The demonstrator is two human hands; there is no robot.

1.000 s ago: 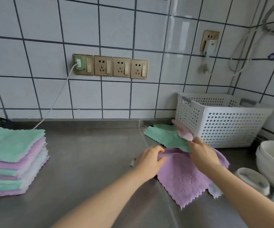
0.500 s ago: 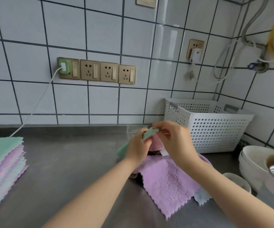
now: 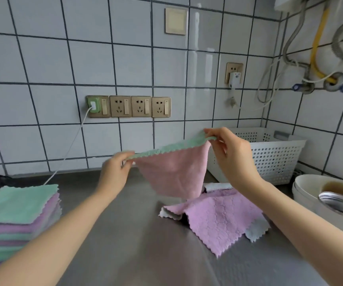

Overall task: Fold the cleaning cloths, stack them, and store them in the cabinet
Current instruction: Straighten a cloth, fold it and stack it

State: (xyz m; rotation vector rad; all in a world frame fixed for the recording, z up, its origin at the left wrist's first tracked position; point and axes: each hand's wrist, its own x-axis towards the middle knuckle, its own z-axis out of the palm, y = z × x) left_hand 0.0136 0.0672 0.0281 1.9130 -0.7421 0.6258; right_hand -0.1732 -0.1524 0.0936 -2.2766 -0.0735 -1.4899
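The person holds one cloth (image 3: 173,172) up in the air over the worktop (image 3: 125,234). The cloth is pink on the side we can see, and its top edge shows green. The left hand (image 3: 116,172) pinches one top corner. The right hand (image 3: 231,155) pinches the other top corner, a bit higher up. The cloth hangs down between the two hands, and its bottom tip hangs just above the other loose cloths.

Under it, a purple cloth (image 3: 218,217) lies flat and a bit crumpled on the worktop. Bits of a pale cloth (image 3: 256,230) peek out from under its edges.

On the left of the worktop sits a neat stack of folded cloths (image 3: 18,221). A green one is on top, with purple and green ones below.

A white basket (image 3: 269,155) with lots of small holes stands by the wall on the right, behind the right hand. Some white bowls (image 3: 306,188) stand at the far right. A row of gold sockets (image 3: 129,106) is on the tiled wall, and a white cable (image 3: 71,145) runs down from the left one.
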